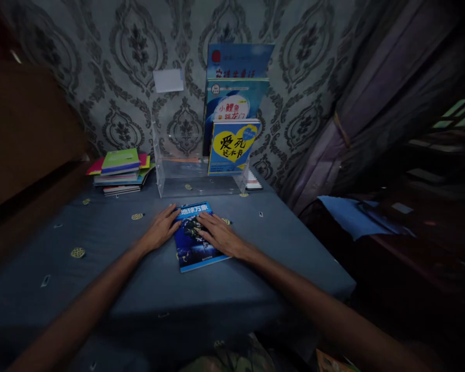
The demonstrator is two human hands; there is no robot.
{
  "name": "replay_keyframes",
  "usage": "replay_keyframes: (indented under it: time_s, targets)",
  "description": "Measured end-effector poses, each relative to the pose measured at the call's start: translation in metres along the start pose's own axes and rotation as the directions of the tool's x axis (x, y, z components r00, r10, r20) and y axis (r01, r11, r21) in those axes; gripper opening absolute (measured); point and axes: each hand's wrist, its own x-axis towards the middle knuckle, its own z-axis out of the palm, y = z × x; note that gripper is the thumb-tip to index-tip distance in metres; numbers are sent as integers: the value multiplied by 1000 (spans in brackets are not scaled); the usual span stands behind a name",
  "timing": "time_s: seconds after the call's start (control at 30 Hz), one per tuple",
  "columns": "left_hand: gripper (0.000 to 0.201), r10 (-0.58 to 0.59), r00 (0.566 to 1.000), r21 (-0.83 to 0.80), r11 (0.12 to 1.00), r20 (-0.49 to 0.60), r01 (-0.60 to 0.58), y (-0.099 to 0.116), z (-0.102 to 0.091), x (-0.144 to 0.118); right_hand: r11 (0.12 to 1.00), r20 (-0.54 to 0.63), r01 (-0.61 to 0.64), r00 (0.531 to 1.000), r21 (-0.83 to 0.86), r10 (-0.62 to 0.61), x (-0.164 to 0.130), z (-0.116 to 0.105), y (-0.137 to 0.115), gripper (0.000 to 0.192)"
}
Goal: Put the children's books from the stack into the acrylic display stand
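Blue book (196, 238) flat on worktop (101, 258), just before clear rack (170, 170). Left hand (160, 227) open at its left edge, right hand (220, 235) open, flat on cover. Step looks like squaring/pickup. Next likely needs edge grip, lift clear.

Blues, greys, yellow dots w/ bright book covers.

Surface (101, 268): slate-blue cloth, scattered yellow round motifs & small pale marks. Book under hands (196, 237): deep blue cover, dark earth-like picture, lighter blue title band w/ white characters, blue edge at bottom. Wallpaper (132, 57): grey-green w/ dark damask medallions. Clear stand (170, 175): transparent, colourless. Front book in stand (232, 147): blue w/ yellow heart, black characters. Middle book (236, 101): teal-blue, white patch, orange-red characters. Back book (240, 59): blue, red round mark, reddish characters. Stack at left (120, 170): green top cover, pink, yellow & white edges below. Curtain (372, 103): dull purple-grey. Cloth at right (344, 214): light blue. White card on wall (168, 80).
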Motion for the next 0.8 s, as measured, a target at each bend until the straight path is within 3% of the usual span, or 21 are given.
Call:
replay_keyframes:
  time_s: [0.1, 0.2, 0.27, 0.33, 0.4, 0.47, 0.53, 0.57, 0.67, 0.73, 0.8]
  targets:
    - [50, -98, 994, 58, 993, -39, 100, 10, -3, -4, 988, -61, -151, 987, -35, 148, -5, 1, 8, 50]
    - [45, -161, 984, 20, 986, -73, 163, 19, -5, -5, 974, -66, -217, 975, -63, 213, -9, 0, 5, 51]
    - [42, -180, 978, -127, 978, -102, 167, 20, -5, -2, 971, -75, -229, 972, -75, 224, -9, 0, 1, 50]
    - [42, -249, 961, -396, 900, -122, 183, 18, -5, 2, 969, -72, -235, 971, -77, 229, -10, -1, -1, 50]
    - [43, -402, 912, -710, 666, -82, 230, 18, -5, 7, 968, -71, -242, 969, -69, 237, -11, 1, 1, 50]
    - [41, -545, 836, -914, 302, 70, 273, 22, -7, 11, 969, -87, -240, 968, -53, 235, -12, 3, 4, 50]
    - [28, -573, 777, -954, -30, 262, 300, 34, -9, 15, 974, -109, -223, 970, -29, 218, -14, 7, 9, 51]
    - [19, -565, 752, -938, -146, 341, 315, 43, -11, 17, 977, -117, -211, 971, -13, 208, -15, 9, 11, 51]
    - [12, -605, 648, -887, -326, 462, 328, 71, -17, 26, 977, -124, -202, 970, 73, 210, -16, 11, 13, 54]
    - [16, -671, 565, -877, -370, 480, 305, 87, -21, 33, 959, -126, -225, 960, 174, 248, -17, 10, 12, 57]
    - [16, -706, 526, -881, -390, 474, 269, 97, -25, 40, 923, -168, -243, 939, 299, 301, -18, 10, 10, 59]
